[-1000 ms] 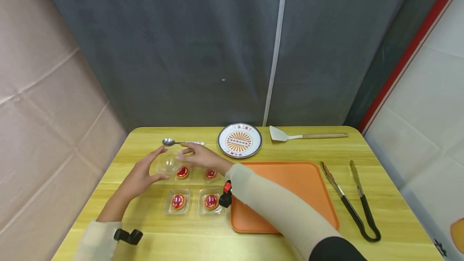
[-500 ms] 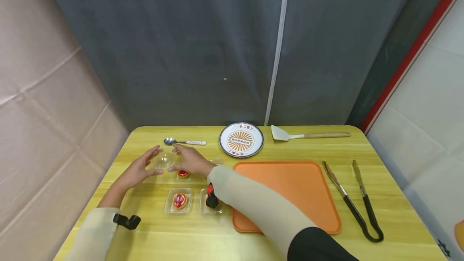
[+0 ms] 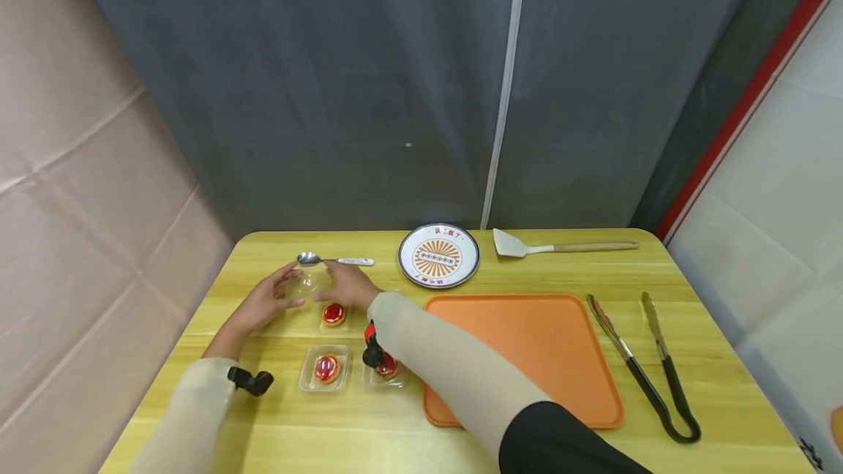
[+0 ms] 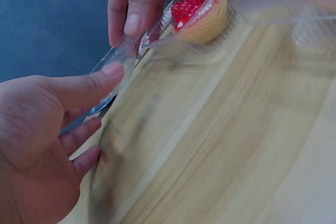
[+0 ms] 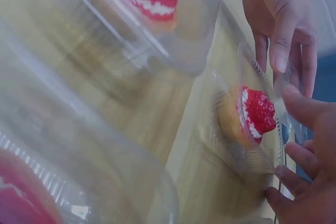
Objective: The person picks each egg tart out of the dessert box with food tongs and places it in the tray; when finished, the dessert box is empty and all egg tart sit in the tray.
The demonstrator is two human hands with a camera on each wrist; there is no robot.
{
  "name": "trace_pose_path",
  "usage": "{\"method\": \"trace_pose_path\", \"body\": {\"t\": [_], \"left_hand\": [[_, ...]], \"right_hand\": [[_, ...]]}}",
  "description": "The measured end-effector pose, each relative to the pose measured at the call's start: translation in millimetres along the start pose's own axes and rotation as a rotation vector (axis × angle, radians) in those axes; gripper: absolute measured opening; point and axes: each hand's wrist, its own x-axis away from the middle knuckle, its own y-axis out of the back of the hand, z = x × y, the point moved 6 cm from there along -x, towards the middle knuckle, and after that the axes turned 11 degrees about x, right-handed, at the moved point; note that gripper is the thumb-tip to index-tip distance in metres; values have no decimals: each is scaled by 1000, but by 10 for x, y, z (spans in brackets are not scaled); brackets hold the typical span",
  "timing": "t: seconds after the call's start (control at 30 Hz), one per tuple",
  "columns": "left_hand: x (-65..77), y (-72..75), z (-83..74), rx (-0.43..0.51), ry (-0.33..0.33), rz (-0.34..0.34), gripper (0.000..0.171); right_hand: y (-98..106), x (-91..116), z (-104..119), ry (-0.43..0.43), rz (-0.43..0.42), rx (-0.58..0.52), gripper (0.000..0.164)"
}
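At the table's left, my left hand (image 3: 262, 302) and right hand (image 3: 352, 286) hold a clear domed plastic lid (image 3: 306, 282) from its two sides. In the left wrist view, the left thumb (image 4: 111, 73) presses the lid's edge, with the other fingers behind it. The right thumb (image 5: 296, 100) lies on the clear plastic in the right wrist view. Beside the lid, a red-topped tart (image 3: 334, 314) with white cream sits in its clear tray (image 5: 212, 135), which stands open. Nearer me are two more boxed tarts, one at left (image 3: 326, 369) and one at right (image 3: 387, 366), partly covered by my right wrist.
A spoon (image 3: 356, 262) lies just behind the hands. A patterned plate (image 3: 438, 255) and a white spatula (image 3: 579, 246) lie along the back edge. An orange tray (image 3: 527, 350) sits partly under my right sleeve, with black-handled tongs (image 3: 648, 385) to its right.
Both hands have shifted slightly with the lid, the left one farther from me and the right one leftward. My right forearm now covers the back-right tart.
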Motion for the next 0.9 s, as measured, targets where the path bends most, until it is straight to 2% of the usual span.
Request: {"method": "trace_pose_path", "body": {"t": [0.43, 0.67, 0.9], "left_hand": [[-83, -54, 93, -78, 30, -10, 92], [-58, -47, 123, -80, 66, -23, 92], [-26, -36, 103, -76, 72, -19, 94]], "right_hand": [[-45, 12, -53, -101, 61, 51, 71], [-25, 18, -52, -72, 68, 31, 69], [56, 37, -28, -13, 84, 45, 71]]}}
